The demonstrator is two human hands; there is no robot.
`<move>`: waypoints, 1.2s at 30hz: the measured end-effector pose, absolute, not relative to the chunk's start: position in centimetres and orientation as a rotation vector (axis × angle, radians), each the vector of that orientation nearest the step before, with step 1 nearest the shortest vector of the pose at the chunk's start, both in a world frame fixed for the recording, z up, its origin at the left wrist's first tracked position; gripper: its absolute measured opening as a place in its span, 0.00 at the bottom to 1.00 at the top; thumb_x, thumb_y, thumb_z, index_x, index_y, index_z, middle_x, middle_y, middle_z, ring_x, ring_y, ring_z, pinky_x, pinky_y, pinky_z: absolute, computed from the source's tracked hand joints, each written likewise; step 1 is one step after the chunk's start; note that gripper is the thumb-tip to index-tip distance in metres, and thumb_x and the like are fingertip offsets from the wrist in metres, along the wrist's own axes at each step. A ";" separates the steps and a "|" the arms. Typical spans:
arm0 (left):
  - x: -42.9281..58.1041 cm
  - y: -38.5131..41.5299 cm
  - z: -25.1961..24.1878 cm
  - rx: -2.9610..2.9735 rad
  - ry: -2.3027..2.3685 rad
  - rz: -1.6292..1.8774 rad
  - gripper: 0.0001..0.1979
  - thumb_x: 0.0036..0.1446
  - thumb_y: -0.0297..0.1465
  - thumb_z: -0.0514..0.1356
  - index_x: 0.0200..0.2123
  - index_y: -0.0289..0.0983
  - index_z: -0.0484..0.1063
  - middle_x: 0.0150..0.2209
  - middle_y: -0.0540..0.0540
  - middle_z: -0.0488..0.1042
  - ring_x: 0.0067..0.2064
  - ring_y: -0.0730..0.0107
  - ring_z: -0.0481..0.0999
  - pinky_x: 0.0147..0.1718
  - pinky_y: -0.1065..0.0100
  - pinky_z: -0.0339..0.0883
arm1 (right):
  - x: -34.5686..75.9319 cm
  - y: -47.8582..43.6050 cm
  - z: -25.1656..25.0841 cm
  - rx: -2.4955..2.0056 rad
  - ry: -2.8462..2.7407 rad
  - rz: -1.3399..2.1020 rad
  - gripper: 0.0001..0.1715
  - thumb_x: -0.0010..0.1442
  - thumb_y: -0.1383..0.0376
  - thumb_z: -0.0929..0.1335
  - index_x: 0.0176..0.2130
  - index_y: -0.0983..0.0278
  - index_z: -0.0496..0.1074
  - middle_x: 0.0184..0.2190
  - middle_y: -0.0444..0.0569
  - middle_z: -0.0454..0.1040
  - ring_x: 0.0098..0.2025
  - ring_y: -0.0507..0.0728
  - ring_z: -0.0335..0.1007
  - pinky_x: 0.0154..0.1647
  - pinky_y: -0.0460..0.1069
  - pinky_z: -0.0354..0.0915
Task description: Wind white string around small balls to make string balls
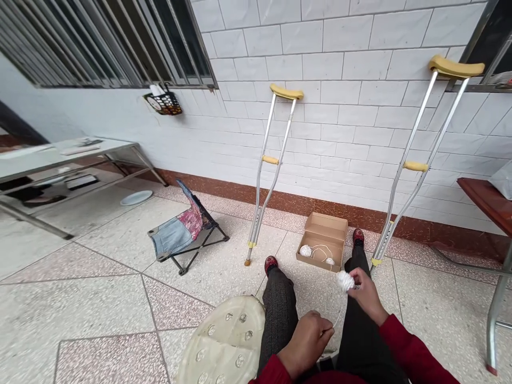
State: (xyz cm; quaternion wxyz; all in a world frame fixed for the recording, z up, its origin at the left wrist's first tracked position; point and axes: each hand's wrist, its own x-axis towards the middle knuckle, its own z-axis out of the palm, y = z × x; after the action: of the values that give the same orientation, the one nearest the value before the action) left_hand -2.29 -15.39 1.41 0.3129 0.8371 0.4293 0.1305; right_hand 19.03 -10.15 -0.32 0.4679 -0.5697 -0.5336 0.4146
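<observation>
I sit with my legs stretched out over a tiled floor. My right hand [366, 296] is closed on a small white ball of string [345, 280], held above my right leg. A thin strand [338, 319] runs from the ball down to my left hand [308, 341], whose fingers pinch it above my lap. In front of my feet lies an open cardboard box [323, 241] holding another white ball of string [305, 250] and a loose strand.
Two metal crutches [269, 170] [416, 165] lean on the white tiled wall. A small folding chair [184, 229] stands to the left, a pale plastic stool [224, 346] beside my left leg, a metal table [60, 160] at far left, and a red bench [486, 202] at right.
</observation>
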 end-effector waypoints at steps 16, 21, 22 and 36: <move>-0.8 -14.2 0.1 1.729 1.022 0.545 0.22 0.64 0.37 0.48 0.23 0.34 0.72 0.24 0.49 0.75 0.29 0.70 0.73 0.33 0.73 0.63 | 18.2 -12.9 3.2 -1.058 -0.888 1.664 0.30 0.36 0.64 0.76 0.42 0.61 0.71 0.32 0.46 0.73 0.29 0.54 0.66 0.23 0.45 0.61; -3.3 -13.7 -1.2 1.916 1.245 0.448 0.17 0.63 0.34 0.51 0.27 0.35 0.75 0.30 0.45 0.78 0.37 0.64 0.76 0.41 0.67 0.66 | 17.7 -11.8 3.9 -1.094 -0.802 1.572 0.28 0.37 0.63 0.76 0.41 0.62 0.74 0.32 0.47 0.74 0.29 0.54 0.66 0.25 0.47 0.63; -4.0 -13.2 -1.3 1.947 1.325 0.467 0.12 0.61 0.32 0.54 0.32 0.36 0.76 0.35 0.44 0.79 0.42 0.61 0.76 0.45 0.64 0.65 | 17.5 -11.9 4.2 -1.091 -0.840 1.582 0.27 0.37 0.63 0.76 0.41 0.62 0.74 0.32 0.48 0.75 0.29 0.55 0.67 0.25 0.47 0.63; -0.1 -9.2 8.1 1.441 0.821 0.876 0.23 0.62 0.46 0.53 0.42 0.33 0.76 0.41 0.42 0.78 0.45 0.60 0.75 0.47 0.63 0.65 | 16.7 -14.2 7.5 -1.032 -1.132 1.675 0.23 0.38 0.70 0.77 0.38 0.63 0.77 0.27 0.44 0.75 0.27 0.53 0.66 0.22 0.45 0.65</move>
State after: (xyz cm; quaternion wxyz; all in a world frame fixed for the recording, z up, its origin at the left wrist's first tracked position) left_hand -0.09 -9.16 8.09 0.5918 0.6193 0.3529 0.3764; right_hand 16.68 -14.21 7.51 0.4223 -0.4122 -0.4520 0.6689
